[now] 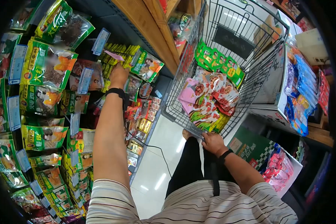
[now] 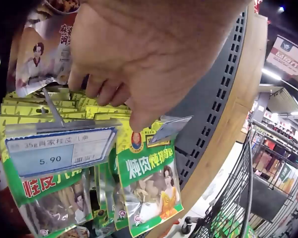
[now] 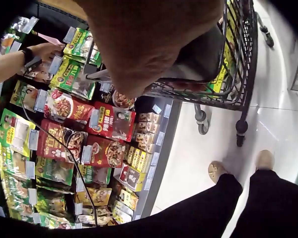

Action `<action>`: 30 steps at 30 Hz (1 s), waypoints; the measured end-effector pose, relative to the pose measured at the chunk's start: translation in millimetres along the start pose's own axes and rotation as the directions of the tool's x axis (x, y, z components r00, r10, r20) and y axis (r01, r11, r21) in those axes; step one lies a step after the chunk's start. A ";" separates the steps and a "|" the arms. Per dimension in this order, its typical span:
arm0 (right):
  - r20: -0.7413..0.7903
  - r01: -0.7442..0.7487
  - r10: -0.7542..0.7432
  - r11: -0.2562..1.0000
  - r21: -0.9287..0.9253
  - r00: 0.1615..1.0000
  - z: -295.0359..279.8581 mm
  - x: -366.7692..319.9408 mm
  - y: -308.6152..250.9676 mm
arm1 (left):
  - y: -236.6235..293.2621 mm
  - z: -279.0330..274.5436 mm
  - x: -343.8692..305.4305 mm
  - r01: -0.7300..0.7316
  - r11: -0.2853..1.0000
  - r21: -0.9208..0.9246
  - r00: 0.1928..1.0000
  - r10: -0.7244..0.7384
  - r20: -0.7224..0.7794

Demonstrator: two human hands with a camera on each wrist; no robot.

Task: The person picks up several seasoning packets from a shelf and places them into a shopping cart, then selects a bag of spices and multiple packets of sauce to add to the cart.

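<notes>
At the hanging rack, my left hand [image 1: 119, 76] reaches in among the yellow packet tops [image 2: 44, 106]. Its fingers curl over them, and the thumb lies at the header of a green-and-yellow spice packet [image 2: 146, 183], pinching it. A pink flat piece [image 1: 114, 56] shows just beyond the fingertips in the head view. On the near bar of the shopping cart [image 1: 175, 120], my right hand [image 1: 213, 143] grips the handle. Inside the cart lie green packets [image 1: 209, 56], packets with red food pictures [image 1: 226, 99] and a pink packet [image 1: 188, 93].
Blue-and-white price tags [image 2: 59, 153] stick out before the packets. Rows of spice packets [image 1: 50, 67] hang at the left. A wooden post [image 1: 153, 22] stands between rack and cart. Cartons [image 1: 267, 100] with bagged goods line the right. A dark cable [image 1: 158, 148] hangs by the shelf.
</notes>
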State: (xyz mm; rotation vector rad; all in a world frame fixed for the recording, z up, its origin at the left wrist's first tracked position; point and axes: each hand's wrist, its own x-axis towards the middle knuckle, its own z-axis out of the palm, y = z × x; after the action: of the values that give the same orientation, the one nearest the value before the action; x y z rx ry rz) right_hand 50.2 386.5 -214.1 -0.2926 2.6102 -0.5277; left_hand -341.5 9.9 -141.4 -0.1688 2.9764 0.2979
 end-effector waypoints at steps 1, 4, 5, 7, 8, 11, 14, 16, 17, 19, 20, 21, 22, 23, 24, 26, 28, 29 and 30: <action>0.006 -0.005 0.005 1.000 0.001 1.000 -0.9 0.4 -1.0 | -1.4 1.9 1.8 -0.019 1.000 -0.009 1.000 0.019 -0.017; 0.039 -0.010 0.011 1.000 -0.004 0.999 -4.3 1.9 -2.8 | -6.2 7.1 8.0 -0.029 0.999 -0.032 0.999 0.028 -0.033; 0.044 -0.013 0.013 1.000 -0.002 0.999 -5.4 2.2 -3.4 | -6.5 7.5 12.2 -0.001 0.999 -0.036 1.000 0.001 -0.015; 0.057 -0.018 0.018 1.000 0.005 0.998 -8.6 2.7 -5.6 | -7.0 9.0 15.9 0.006 1.000 -0.024 1.000 -0.006 -0.023; 0.065 -0.022 0.021 1.000 0.004 0.998 -10.3 2.7 -6.5 | -7.7 9.4 16.9 -0.015 1.000 -0.007 0.999 0.015 -0.050; 0.084 -0.033 0.033 0.999 0.000 0.996 -13.8 2.5 -9.2 | -6.4 5.5 16.1 -0.122 0.992 0.040 0.982 0.127 -0.139; 0.092 -0.037 0.038 0.999 -0.008 0.995 -13.5 3.2 -10.1 | -4.1 4.9 19.0 -0.185 0.982 -0.037 0.978 0.180 -0.110; 0.092 -0.043 0.045 0.999 -0.016 0.995 -12.2 2.7 -10.3 | -4.5 11.2 25.8 -0.146 0.986 -0.075 0.989 0.143 -0.042; 0.091 -0.045 0.046 0.999 -0.013 0.995 -11.7 2.4 -10.0 | -3.2 14.3 29.6 -0.100 0.993 -0.064 0.995 0.099 -0.007; 0.086 -0.047 0.048 0.999 -0.011 0.995 -12.8 2.7 -9.5 | -2.2 17.2 35.1 -0.052 0.997 -0.063 0.997 0.055 0.044; 0.075 -0.046 0.047 0.999 -0.017 0.996 -13.2 3.7 -9.1 | -3.1 17.6 37.7 -0.050 0.996 -0.075 0.997 0.054 0.059; 0.067 -0.043 0.044 0.999 -0.023 0.997 -12.7 4.2 -8.9 | -4.7 18.4 38.7 -0.045 0.995 -0.085 0.996 0.051 0.076; 0.061 -0.040 0.042 0.999 -0.026 0.997 -11.2 2.9 -9.3 | -6.8 20.3 37.2 -0.064 0.992 -0.110 0.996 0.070 0.057; 0.073 -0.046 0.047 0.999 -0.017 0.996 -10.2 1.9 -9.6 | -8.2 21.8 35.9 -0.085 0.987 -0.133 0.995 0.090 0.037; 0.083 -0.051 0.051 0.999 -0.009 0.995 -9.1 2.8 -9.0 | -9.7 23.2 37.0 -0.107 0.982 -0.156 0.994 0.110 0.014; 0.065 -0.041 0.038 0.998 0.042 0.997 -6.2 5.4 -6.8 | -11.7 26.3 40.6 -0.111 0.977 -0.180 0.994 0.112 -0.008; 0.015 -0.004 0.002 0.992 0.123 1.000 -5.9 5.1 -3.4 | -8.7 22.4 37.4 -0.109 0.974 -0.197 0.994 0.106 -0.022; 0.018 -0.004 0.001 0.991 0.135 1.000 -6.3 6.1 0.1 | -7.8 20.2 35.5 -0.106 0.974 -0.202 0.994 0.103 -0.028; 0.023 -0.004 0.000 0.989 0.147 1.000 -11.1 8.5 -1.8 | -7.9 21.2 34.9 -0.103 0.973 -0.206 0.995 0.098 -0.032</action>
State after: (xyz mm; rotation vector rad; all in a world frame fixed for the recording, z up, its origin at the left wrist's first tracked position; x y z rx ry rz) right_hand 37.7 385.9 -207.6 -0.2463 2.5331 -0.7077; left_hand -371.9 3.2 -168.9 -0.0441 2.9755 0.6241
